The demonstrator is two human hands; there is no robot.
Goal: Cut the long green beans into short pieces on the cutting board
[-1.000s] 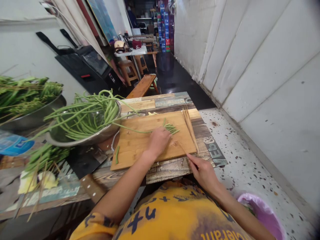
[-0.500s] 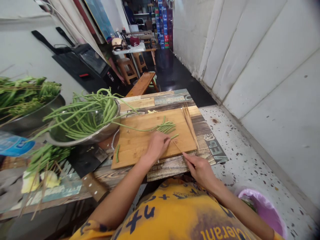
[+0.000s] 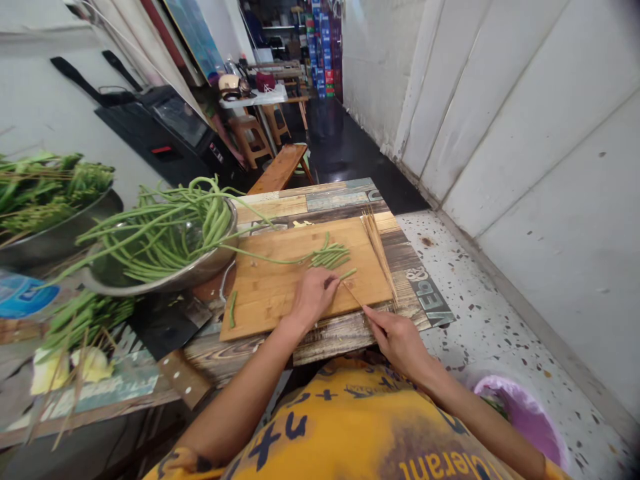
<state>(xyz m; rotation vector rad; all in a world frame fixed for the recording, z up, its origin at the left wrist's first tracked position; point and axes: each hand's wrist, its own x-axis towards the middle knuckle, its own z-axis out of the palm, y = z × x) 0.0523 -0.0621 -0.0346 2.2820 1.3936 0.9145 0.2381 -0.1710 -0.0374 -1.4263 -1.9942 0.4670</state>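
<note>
My left hand [image 3: 315,293] rests over the wooden cutting board [image 3: 270,283], pinching a short cut green bean [image 3: 349,273] between thumb and fingertips. In my right hand [image 3: 397,333], at the board's near edge, is a thin bamboo skewer [image 3: 353,295]. Its tip meets the bean at my left fingertips; whether it has pierced it I cannot tell. Just beyond my left hand lies a small pile of cut beans [image 3: 330,256]. A bundle of loose skewers [image 3: 379,253] lies along the board's right side. One bean piece [image 3: 233,309] sits alone near the left edge.
A metal bowl [image 3: 203,268] of long beans [image 3: 170,233] stands left of the board, one bean trailing onto it. A cleaver [image 3: 167,327] lies nearer me, beside skewered beans [image 3: 83,319]. Farther left is a basin [image 3: 60,227] of greens. A pink bin [image 3: 537,427] stands on the floor, right.
The skewer in my right hand has moved slightly left, its tip now against the bean at my left fingertips. The view has shifted slightly; both hands keep their grips.
</note>
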